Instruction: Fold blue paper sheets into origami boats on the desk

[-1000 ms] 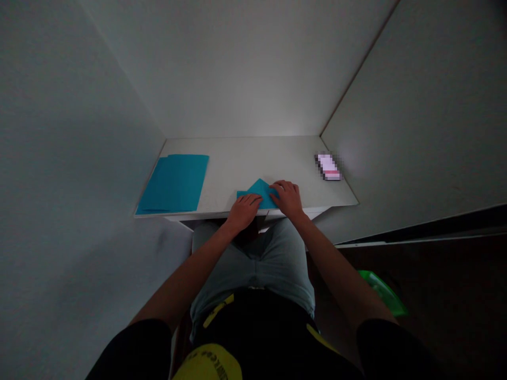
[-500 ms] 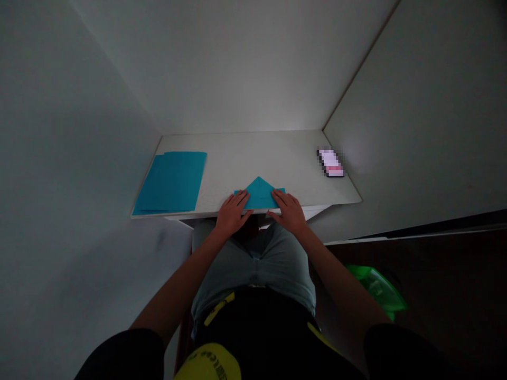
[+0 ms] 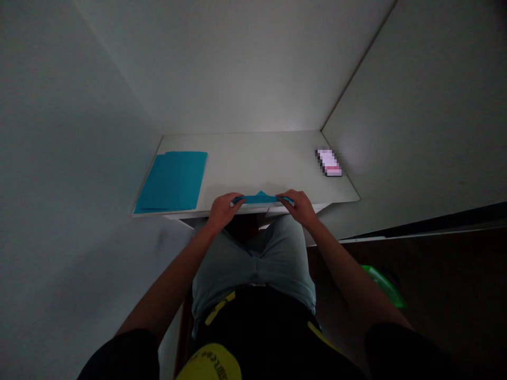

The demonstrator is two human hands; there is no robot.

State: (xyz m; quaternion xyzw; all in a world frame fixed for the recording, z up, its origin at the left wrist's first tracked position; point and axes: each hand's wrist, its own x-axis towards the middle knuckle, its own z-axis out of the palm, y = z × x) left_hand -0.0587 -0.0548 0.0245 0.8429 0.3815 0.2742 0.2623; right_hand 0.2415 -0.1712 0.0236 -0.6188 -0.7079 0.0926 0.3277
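A folded sheet of blue paper (image 3: 260, 199) is held near the front edge of the white table (image 3: 253, 158), seen almost edge-on as a narrow strip with a small peak at its middle. My left hand (image 3: 223, 212) pinches its left end between thumb and fingers. At the other end, my right hand (image 3: 300, 207) grips it the same way. The paper appears raised or tilted up from the tabletop, with a faint shadow behind it.
Several blue sheets, or a stack of them (image 3: 172, 181), lie at the table's left end. A phone with a lit, blurred screen (image 3: 329, 162) rests at the right end. White walls enclose the table. A green bag (image 3: 383, 286) is on the dark floor at right.
Both hands have gone from lying flat on the paper to pinching its two ends. The paper has tipped up, so its pointed flap shows only as a small peak.
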